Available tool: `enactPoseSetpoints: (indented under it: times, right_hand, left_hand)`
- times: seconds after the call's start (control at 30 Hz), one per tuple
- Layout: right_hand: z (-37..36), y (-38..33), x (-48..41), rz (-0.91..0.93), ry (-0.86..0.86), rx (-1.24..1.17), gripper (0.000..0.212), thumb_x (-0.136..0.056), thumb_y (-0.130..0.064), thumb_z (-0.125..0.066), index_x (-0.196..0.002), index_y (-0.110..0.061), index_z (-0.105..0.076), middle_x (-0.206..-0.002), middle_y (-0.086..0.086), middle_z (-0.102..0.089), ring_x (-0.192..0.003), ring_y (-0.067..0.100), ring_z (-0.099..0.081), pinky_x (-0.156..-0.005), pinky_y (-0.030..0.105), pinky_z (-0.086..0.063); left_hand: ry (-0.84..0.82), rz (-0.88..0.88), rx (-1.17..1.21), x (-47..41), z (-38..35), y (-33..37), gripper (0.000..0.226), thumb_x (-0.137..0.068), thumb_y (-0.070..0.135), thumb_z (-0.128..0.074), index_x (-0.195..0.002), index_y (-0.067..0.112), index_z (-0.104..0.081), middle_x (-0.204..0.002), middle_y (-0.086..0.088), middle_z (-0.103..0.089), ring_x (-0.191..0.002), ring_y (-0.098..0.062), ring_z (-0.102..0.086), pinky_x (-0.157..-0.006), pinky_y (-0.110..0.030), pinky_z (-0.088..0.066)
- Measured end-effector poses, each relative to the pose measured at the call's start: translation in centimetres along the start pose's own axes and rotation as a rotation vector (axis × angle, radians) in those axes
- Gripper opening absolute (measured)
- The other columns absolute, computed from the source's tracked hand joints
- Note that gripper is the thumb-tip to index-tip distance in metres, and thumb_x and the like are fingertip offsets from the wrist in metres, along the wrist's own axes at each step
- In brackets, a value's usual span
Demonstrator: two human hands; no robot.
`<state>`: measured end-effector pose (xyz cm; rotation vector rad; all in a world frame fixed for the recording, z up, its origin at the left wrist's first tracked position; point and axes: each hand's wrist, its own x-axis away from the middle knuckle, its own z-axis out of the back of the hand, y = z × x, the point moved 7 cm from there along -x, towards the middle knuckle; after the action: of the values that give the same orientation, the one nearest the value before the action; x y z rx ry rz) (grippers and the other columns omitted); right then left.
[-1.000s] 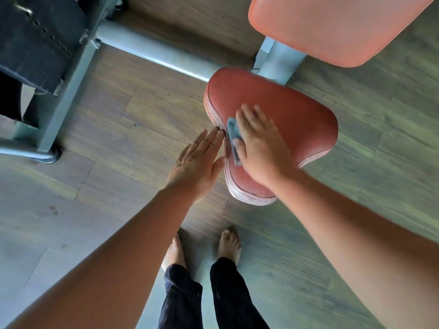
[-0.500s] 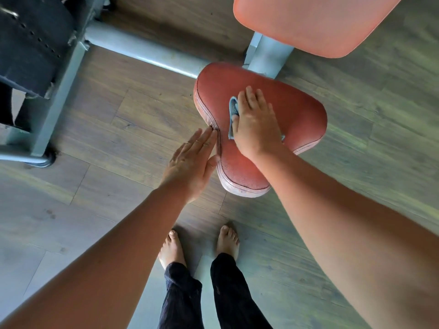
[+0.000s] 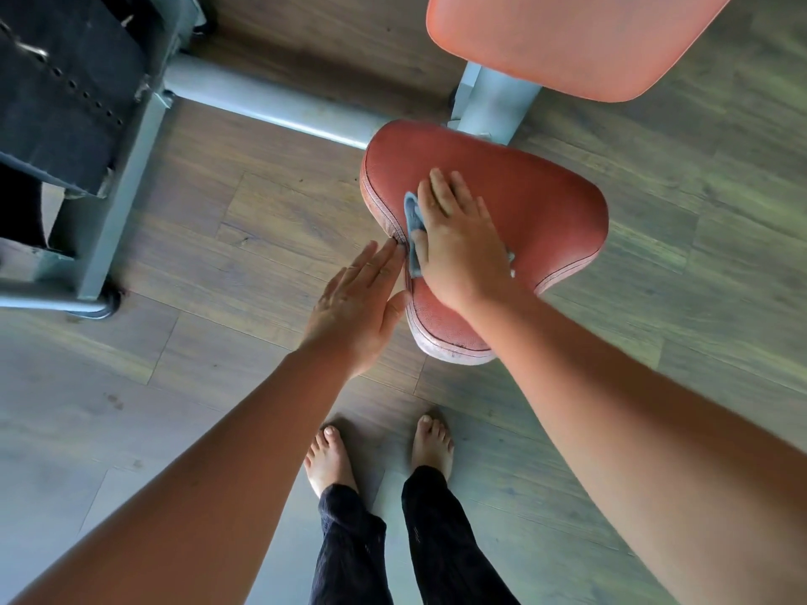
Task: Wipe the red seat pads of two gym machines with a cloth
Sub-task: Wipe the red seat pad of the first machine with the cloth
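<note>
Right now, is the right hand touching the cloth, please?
Touching: the head view shows the right hand pressed flat on the cloth atop the seat pad.

Gym, padded machine seat [image 3: 546, 211], weight stack [image 3: 65, 93]

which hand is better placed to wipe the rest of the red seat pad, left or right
Right. The right hand lies flat on the blue cloth on top of the red seat pad, so it can likely sweep on. The left hand holds no cloth, fingers straight, at the pad's edge.
</note>
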<state>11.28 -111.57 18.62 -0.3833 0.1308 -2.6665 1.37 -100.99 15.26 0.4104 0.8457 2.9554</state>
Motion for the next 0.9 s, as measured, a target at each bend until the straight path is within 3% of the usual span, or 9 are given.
enactPoseSetpoints:
  times: [0.13,0.23,0.37,0.5,0.6,0.8,0.9]
  right_hand:
    - [-0.5,-1.2,8.7,0.09,0.031,0.002,0.058,-0.103,-0.031,-0.033,-0.157,-0.01,-0.034,-0.168,0.007,-0.026,-0.156,0.031,-0.021,-0.123,0.05,-0.024]
    - [-0.2,-0.4,4.2,0.106,0.01,0.003,0.057,-0.105,-0.031,-0.032,-0.157,-0.011,-0.034,-0.168,0.008,-0.026,-0.156,0.032,-0.021,-0.123,0.052,-0.026]
    - [0.1,0.9,-4.4,0.012,-0.052,-0.033,0.058,-0.108,-0.032,-0.034,-0.161,-0.012,-0.021,-0.171,0.007,-0.013,-0.158,0.029,-0.009,-0.126,0.051,-0.018]
    - [-0.1,0.4,1.9,0.098,0.028,0.008,0.059,-0.105,-0.032,-0.038,-0.159,-0.01,-0.028,-0.169,0.007,-0.021,-0.157,0.03,-0.016,-0.124,0.051,-0.023]
    - [-0.4,0.6,5.1,0.155,0.021,0.0,0.058,-0.105,-0.033,-0.036,-0.159,-0.012,-0.03,-0.169,0.005,-0.024,-0.157,0.029,-0.017,-0.124,0.051,-0.026]
    - [0.0,0.0,-8.6,0.133,0.01,-0.001,0.059,-0.107,-0.033,-0.033,-0.161,-0.011,-0.023,-0.169,0.009,-0.022,-0.157,0.032,-0.015,-0.124,0.052,-0.024]
    - [0.1,-1.0,-10.3,0.1,0.021,0.004,0.058,-0.107,-0.032,-0.033,-0.161,-0.014,-0.021,-0.17,0.009,-0.018,-0.157,0.033,-0.013,-0.127,0.051,-0.018]
  left_hand:
    - [0.023,-0.007,0.022,0.1,-0.3,0.1,0.065,-0.105,0.052,-0.02,-0.163,0.023,-0.021,-0.17,0.007,-0.02,-0.158,-0.013,-0.012,-0.123,-0.05,-0.028]
    - [0.021,-0.009,0.021,0.0,-0.3,-0.1,0.065,-0.105,0.053,-0.019,-0.163,0.022,-0.02,-0.17,0.007,-0.019,-0.158,-0.014,-0.012,-0.123,-0.049,-0.028]
    - [0.017,0.013,-0.007,-0.4,-0.2,-0.3,0.067,-0.105,0.055,-0.018,-0.163,0.023,-0.019,-0.17,0.007,-0.02,-0.158,-0.014,-0.009,-0.124,-0.049,-0.025]
    - [0.024,0.037,-0.015,-0.5,-0.2,-0.2,0.064,-0.107,0.053,-0.02,-0.163,0.025,-0.015,-0.171,0.007,-0.015,-0.159,-0.017,-0.006,-0.126,-0.048,-0.022]
    - [0.027,0.12,0.005,-1.1,0.0,-0.8,0.07,-0.103,0.059,-0.011,-0.164,0.027,-0.005,-0.172,0.008,-0.001,-0.159,-0.016,0.001,-0.127,-0.042,-0.013]
    - [0.043,0.154,-0.013,-3.4,0.3,-2.3,0.07,-0.104,0.057,-0.016,-0.164,0.024,0.0,-0.172,0.008,0.005,-0.158,-0.014,0.004,-0.128,-0.04,-0.009]
    - [0.032,0.147,-0.032,-3.3,0.1,-2.8,0.072,-0.102,0.06,-0.015,-0.164,0.027,0.002,-0.172,0.008,0.006,-0.158,-0.014,0.004,-0.127,-0.038,-0.008]
